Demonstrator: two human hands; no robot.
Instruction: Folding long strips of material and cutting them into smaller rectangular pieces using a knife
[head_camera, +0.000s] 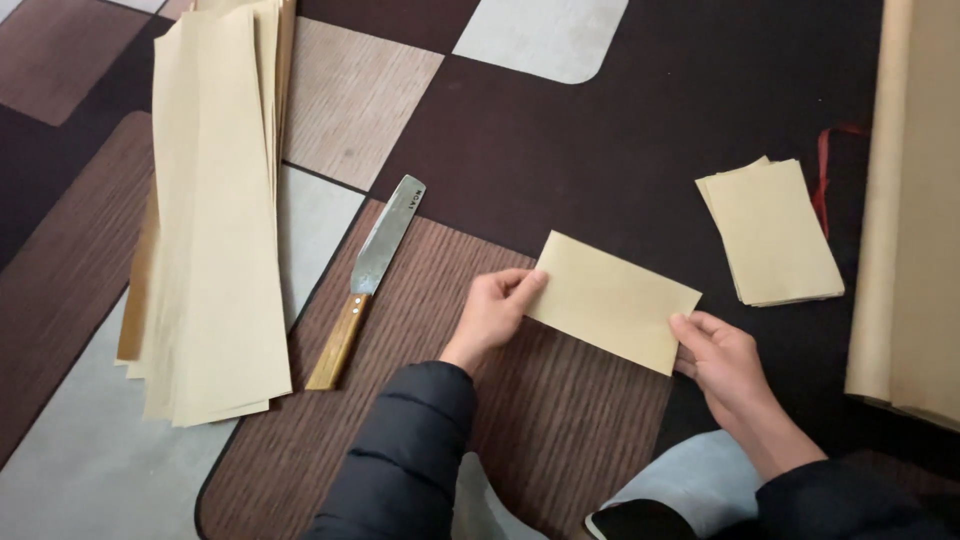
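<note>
- Both hands are holding 1 small tan paper rectangle low over the patterned floor mat, tilted a bit.
- The left hand is pinching the paper's left short edge, thumb on top.
- The right hand is pinching the bottom right corner.
- Paper's looking thin, light and floppy, probably creasing easily, so edge grips like these seem right to me.
- A knife with a wooden handle is lying just left of it, not touching.
- Long strips are piled further left, a cut stack sitting off right.
</note>
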